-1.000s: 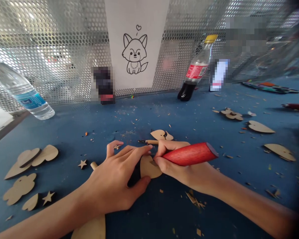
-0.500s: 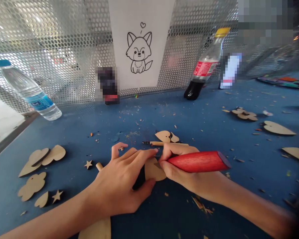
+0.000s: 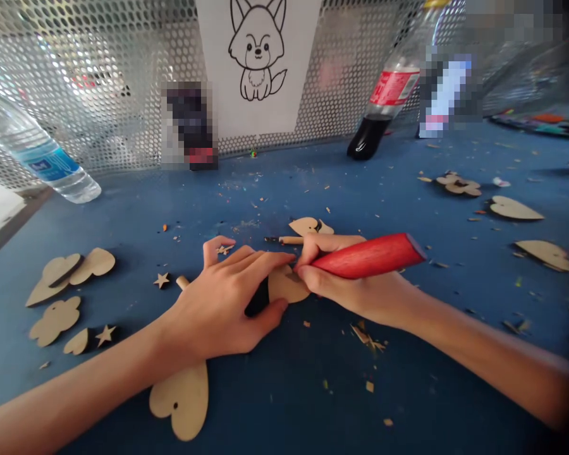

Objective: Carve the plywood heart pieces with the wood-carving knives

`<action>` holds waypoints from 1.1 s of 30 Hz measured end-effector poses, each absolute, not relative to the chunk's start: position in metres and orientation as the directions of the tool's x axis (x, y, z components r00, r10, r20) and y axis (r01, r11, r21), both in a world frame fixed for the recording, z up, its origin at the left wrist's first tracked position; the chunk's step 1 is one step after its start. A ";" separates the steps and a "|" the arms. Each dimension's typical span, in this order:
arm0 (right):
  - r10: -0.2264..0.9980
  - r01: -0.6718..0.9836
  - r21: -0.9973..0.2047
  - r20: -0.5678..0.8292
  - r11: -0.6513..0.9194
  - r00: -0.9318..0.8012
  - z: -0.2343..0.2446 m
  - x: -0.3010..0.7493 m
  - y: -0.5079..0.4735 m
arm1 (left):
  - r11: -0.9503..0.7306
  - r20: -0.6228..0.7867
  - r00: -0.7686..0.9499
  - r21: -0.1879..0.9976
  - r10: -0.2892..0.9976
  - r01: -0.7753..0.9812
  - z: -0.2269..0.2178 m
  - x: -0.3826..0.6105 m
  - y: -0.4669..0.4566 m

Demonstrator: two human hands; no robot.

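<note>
My right hand (image 3: 346, 272) is closed round a thick red wooden handle (image 3: 374, 256), like that of a carving tool; its tip is hidden behind my fingers. Under that tip lies a small flat wooden cutout with a rounded edge (image 3: 282, 287). My left hand (image 3: 234, 294) holds this cutout against the blue table, thumb at its near edge and fingers at the far side. A thin wooden stick (image 3: 183, 282) pokes out beside my left hand. Below my left forearm rests a wooden heart with a hole (image 3: 184, 401).
Wooden hearts (image 3: 92, 265), a cloud-like cutout (image 3: 55, 321) and a star (image 3: 105, 335) lie at left. More cutouts (image 3: 516, 207) are at right. Wood chips (image 3: 367, 336) litter the table. Behind stand a water bottle (image 3: 52, 164), a cola bottle (image 3: 384, 107) and a fox drawing (image 3: 258, 50).
The view has tipped downward, so everything sits higher in the picture and the lower heart shows more fully. Both hands keep their hold, with the red handle at nearly the same angle.
</note>
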State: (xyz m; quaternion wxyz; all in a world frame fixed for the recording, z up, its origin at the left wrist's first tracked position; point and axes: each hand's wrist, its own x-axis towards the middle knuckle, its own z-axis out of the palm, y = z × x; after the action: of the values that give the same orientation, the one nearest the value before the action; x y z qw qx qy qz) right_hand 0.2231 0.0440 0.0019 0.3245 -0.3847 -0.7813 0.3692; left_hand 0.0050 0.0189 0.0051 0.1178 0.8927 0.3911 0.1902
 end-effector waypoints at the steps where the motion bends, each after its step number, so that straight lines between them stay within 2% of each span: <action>1: 0.841 0.363 -0.828 0.218 0.428 -0.495 0.002 0.223 0.044 | -0.665 0.244 0.621 0.358 0.745 0.656 0.005 0.005 0.019; 14: 0.831 0.342 -0.857 0.162 0.386 -0.532 0.011 0.219 0.043 | -0.671 0.241 0.628 0.338 0.740 0.660 0.006 0.005 0.019; 21: 0.835 0.357 -0.852 0.154 0.383 -0.528 0.011 0.214 0.048 | -0.661 0.183 0.638 0.291 0.748 0.692 0.008 0.008 0.023; 26: 0.839 0.364 -0.858 0.130 0.363 -0.528 0.012 0.215 0.049 | -0.671 0.161 0.658 0.306 0.736 0.676 0.007 0.007 0.024; 33: 0.828 0.308 -0.884 0.142 0.353 -0.542 0.009 0.215 0.049 | -0.682 0.164 0.668 0.301 0.726 0.667 0.008 0.007 0.023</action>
State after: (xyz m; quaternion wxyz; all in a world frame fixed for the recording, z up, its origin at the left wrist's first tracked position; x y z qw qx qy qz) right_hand 0.2150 0.0486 0.0087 0.3018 -0.3711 -0.7651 0.4311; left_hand 0.0069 0.0233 0.0082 0.1083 0.9068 0.3841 0.1362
